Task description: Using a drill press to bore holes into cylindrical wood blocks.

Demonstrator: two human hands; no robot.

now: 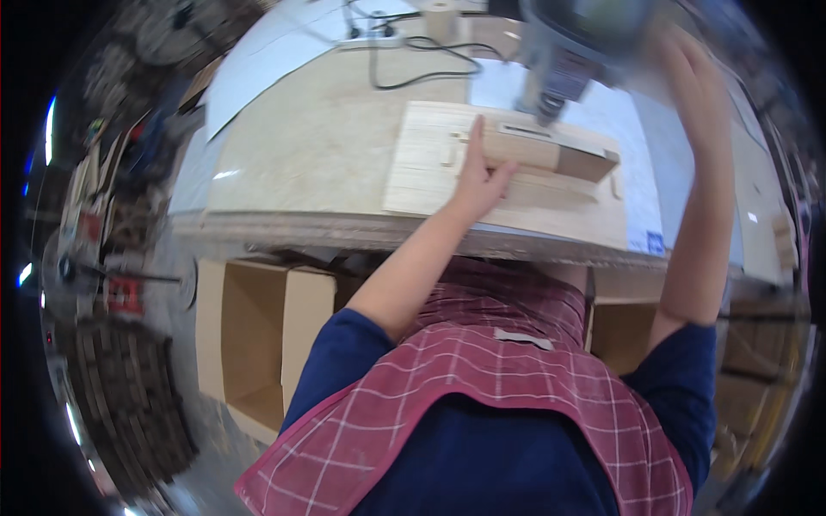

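A pale wooden block (525, 148) lies on a flat light-wood board (413, 172) at the front of the worktable. My left hand (485, 176) is at the block's left end, index finger stretched along it and thumb toward its near side. The block's top carries a light strip (542, 133), and its right end has a darker brown face. Over the block's far side stands a grey machine (564, 69), its narrow lower end pointing down close to the block; contact is unclear. My right hand (681, 56) is raised beside the machine's upper right, its fingers smeared by motion.
The worktable (292, 146) has white sheets on it. A black cable (422, 84) runs from a power strip (370, 39) near a pale roll (440, 19). Open cardboard boxes (310, 318) stand below the front edge, left and right of me. Stacked material (129, 396) lies at left.
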